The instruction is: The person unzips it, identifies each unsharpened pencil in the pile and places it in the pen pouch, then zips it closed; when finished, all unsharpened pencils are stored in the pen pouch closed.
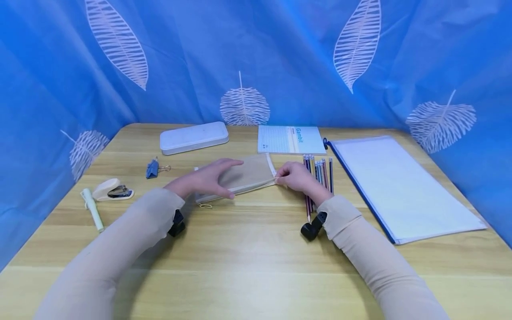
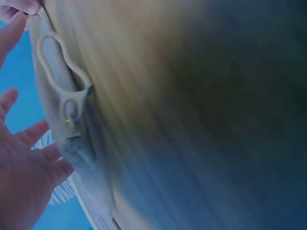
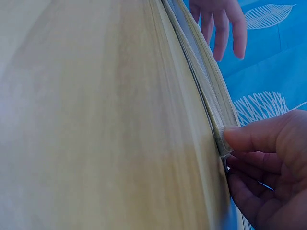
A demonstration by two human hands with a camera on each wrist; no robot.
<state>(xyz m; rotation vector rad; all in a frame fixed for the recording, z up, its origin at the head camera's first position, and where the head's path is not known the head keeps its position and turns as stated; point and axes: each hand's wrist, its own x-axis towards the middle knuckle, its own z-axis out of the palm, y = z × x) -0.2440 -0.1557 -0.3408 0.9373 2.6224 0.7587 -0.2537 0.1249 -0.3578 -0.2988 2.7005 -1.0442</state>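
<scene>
A beige zippered pouch (image 1: 249, 171) lies in front of me, its zipper edge toward me. My right hand (image 1: 295, 176) pinches the pouch's near right corner between thumb and fingers; the right wrist view shows the thumb on the end of the zipper (image 3: 211, 103). Over the pouch's left part, my left hand (image 1: 206, 178) is spread, thumb and fingers apart. In the left wrist view, a cream zipper pull (image 2: 74, 98) with a loop hangs at the pouch's left end, near the fingers of that hand.
Colored pencils (image 1: 320, 171) lie beside my right wrist, with a large blue-edged zip folder (image 1: 404, 186) beyond. A notebook (image 1: 290, 139) and white case (image 1: 194, 138) sit at the back. Leftward are a blue binder clip (image 1: 152, 169), stapler (image 1: 112, 190) and pale green pen (image 1: 92, 210).
</scene>
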